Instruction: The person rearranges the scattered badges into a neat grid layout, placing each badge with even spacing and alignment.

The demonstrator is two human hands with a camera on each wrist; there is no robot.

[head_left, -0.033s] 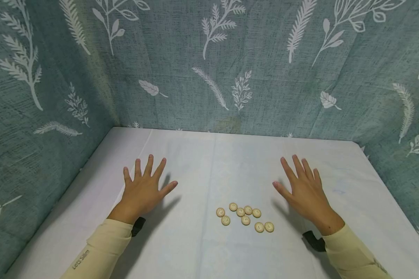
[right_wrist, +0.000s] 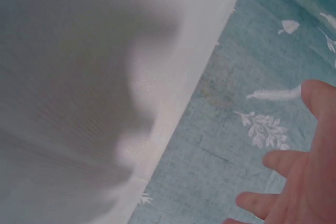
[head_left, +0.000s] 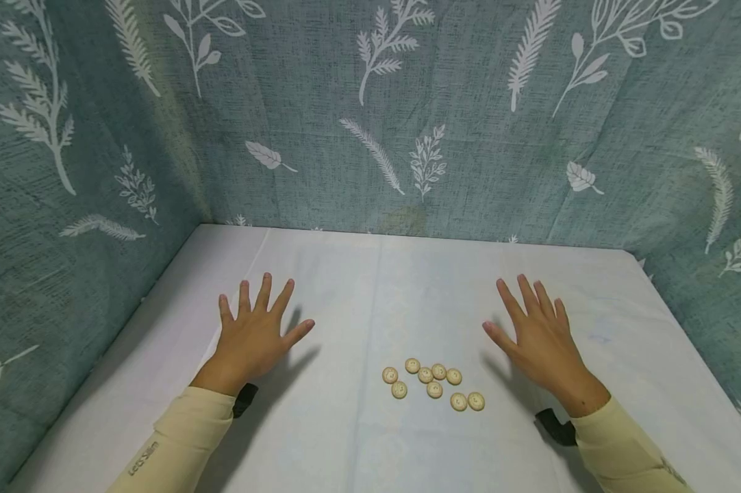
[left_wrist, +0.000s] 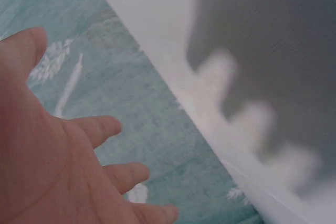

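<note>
Several small round cream-tan pieces, button-like with dark markings on their faces (head_left: 434,389), lie flat in a loose group near the middle of the white tabletop. My left hand (head_left: 250,346) hovers palm down to the left of the group, fingers spread and thumb pointing inward. On the other side my right hand (head_left: 543,346) is held the same way, nearer to the pieces than the left. Neither hand holds anything. The left palm (left_wrist: 47,166) and the right palm (right_wrist: 307,192) show bare in the wrist views, with finger shadows on the white cloth.
A white cloth (head_left: 321,424) covers the table. Blue-green fabric with white leaf prints (head_left: 321,137) stands as a wall behind it and along both sides. Dark straps (head_left: 555,428) sit at the wrists, over pale yellow sleeves (head_left: 185,431).
</note>
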